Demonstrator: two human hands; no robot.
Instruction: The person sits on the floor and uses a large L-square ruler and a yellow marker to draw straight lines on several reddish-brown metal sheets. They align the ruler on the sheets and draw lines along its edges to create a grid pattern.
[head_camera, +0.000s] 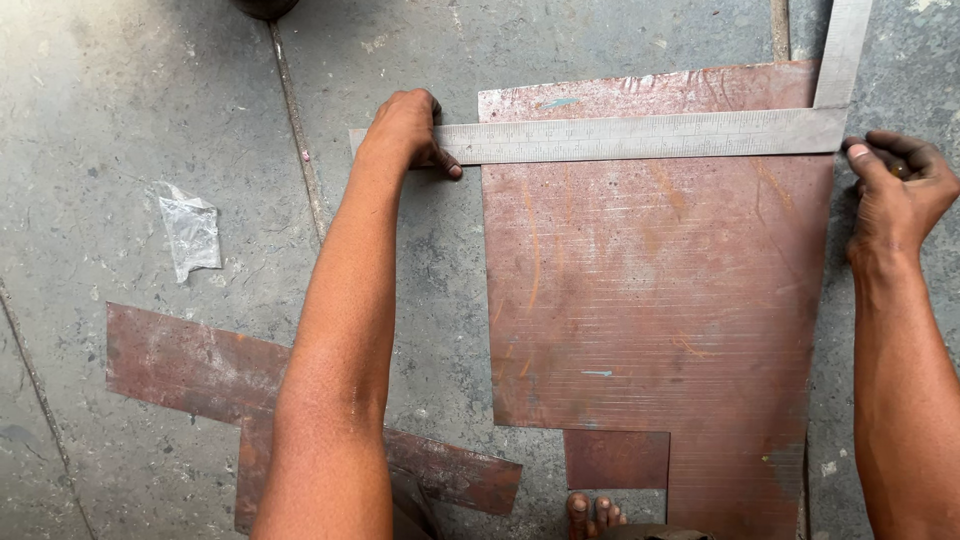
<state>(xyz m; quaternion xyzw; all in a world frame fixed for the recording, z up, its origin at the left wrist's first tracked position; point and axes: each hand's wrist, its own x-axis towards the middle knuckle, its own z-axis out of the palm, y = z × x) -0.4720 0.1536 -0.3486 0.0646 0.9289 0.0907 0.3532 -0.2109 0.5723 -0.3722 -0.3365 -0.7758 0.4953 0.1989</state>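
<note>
— Steel square (640, 135), the big L-shaped one, lies across the top of the rusty sheet (655, 300) in the right half of the frame, its long blade running left to right and its short blade going up out of the upper right corner.

— And the hands?

— Left hand (405, 130) is curled over the free end of the blade, upper middle, fingers and thumb pinching it down where it overhangs the concrete floor (150, 120). Right hand (895, 190) sits at the sheet's right edge just under the square's corner, fingers closed round something small; I can't tell what it is.

— So what would make this go well?

— I'd say keep the short blade hard against the sheet's right edge, so the long one stays true. The left end hangs over bare floor, so pressing too hard there could tip the blade off the plate.

— Anything in the way?

— Not near. An offcut strip (180, 365) lies lower left, a scrap of clear plastic (190, 235) at far left, a small rusty square piece (617, 458) at the sheet's notch, and toes (595, 512) at the bottom edge.
</note>
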